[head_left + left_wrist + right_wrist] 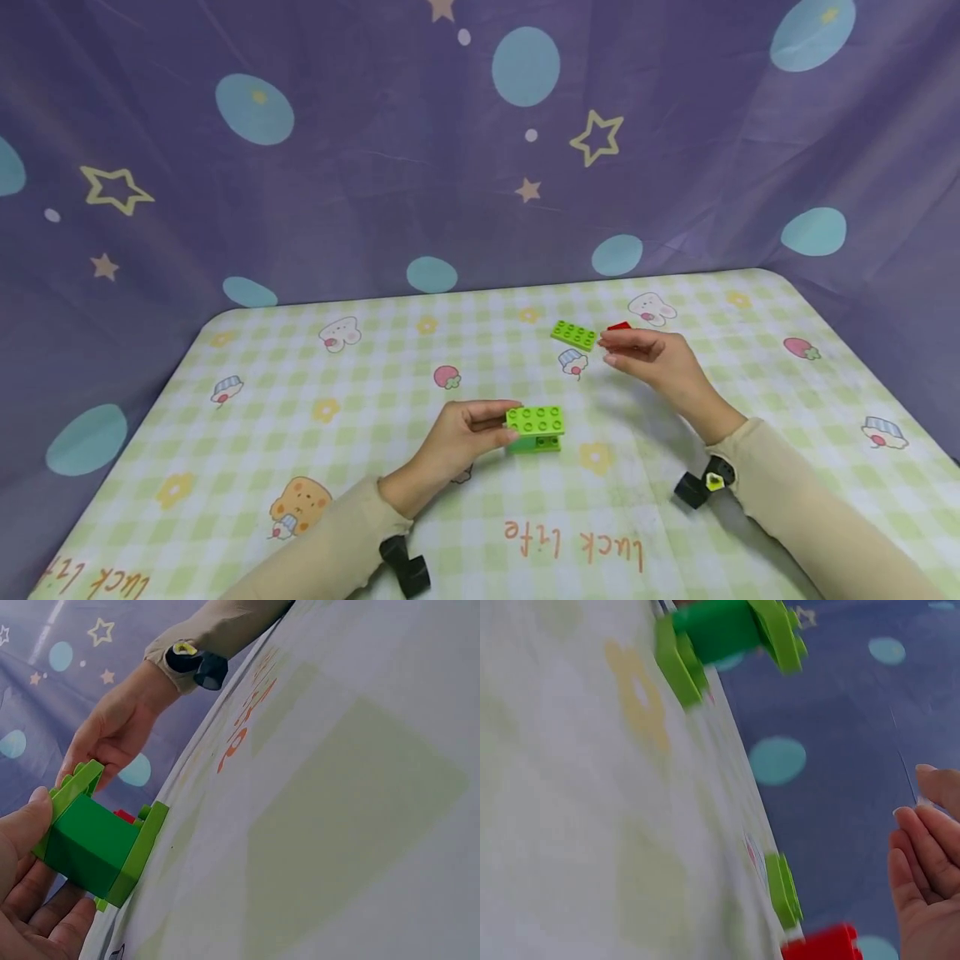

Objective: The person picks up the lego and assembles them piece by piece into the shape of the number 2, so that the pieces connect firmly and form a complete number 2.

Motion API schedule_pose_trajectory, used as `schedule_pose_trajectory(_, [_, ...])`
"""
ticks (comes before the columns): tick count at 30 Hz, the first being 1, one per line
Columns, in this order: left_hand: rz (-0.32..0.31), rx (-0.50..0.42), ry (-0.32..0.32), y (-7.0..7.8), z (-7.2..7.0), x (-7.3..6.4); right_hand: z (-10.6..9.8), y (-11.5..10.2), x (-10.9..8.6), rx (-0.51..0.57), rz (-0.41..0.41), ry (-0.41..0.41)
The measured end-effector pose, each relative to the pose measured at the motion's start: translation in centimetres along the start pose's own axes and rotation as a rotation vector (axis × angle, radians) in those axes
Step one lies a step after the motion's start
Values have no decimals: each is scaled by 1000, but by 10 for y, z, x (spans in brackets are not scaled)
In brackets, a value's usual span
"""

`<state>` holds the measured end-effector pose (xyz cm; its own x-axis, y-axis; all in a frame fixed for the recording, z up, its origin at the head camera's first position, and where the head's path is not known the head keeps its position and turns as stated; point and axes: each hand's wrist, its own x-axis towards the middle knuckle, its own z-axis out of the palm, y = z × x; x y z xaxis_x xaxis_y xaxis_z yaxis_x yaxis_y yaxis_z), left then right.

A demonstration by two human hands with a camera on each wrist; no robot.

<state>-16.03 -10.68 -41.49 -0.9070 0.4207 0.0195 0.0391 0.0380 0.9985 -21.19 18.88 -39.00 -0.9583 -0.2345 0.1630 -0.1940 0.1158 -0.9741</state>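
Around the green stack [535, 422], the left grip [453, 437] blocks 9 o'clock. From 10 to 12 o'clock the desk [285, 367] gives a free path to its far edge, where the curtain [360, 183] rises. At 1 o'clock the flat green brick [573, 336] stands in the way, the red brick [619, 326] just beside it. The right grip [656, 358] obstructs 2 o'clock; 5 to 6 o'clock offers passage between the forearms.

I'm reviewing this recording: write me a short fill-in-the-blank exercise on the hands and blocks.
1. The ____ hand grips the green stack.
2. Its darker green block sits ____ two light green plates.
3. Near the right hand, the brick beside a loose light green plate is ____.

Missing words: left; between; red.
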Motion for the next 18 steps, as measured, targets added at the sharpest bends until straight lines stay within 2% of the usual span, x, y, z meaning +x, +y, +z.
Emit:
schedule_pose_trajectory(4, [2,9,2,0,0,0,-17,4,7,-8,13,22])
schedule_pose_trajectory(10, [0,-3,-3,-2,0,1,-39,11,21,-116,24,4])
schedule_pose_trajectory(18, [-5,-18,-12,-3,-1,1,-59,24,41,-149,53,-118])
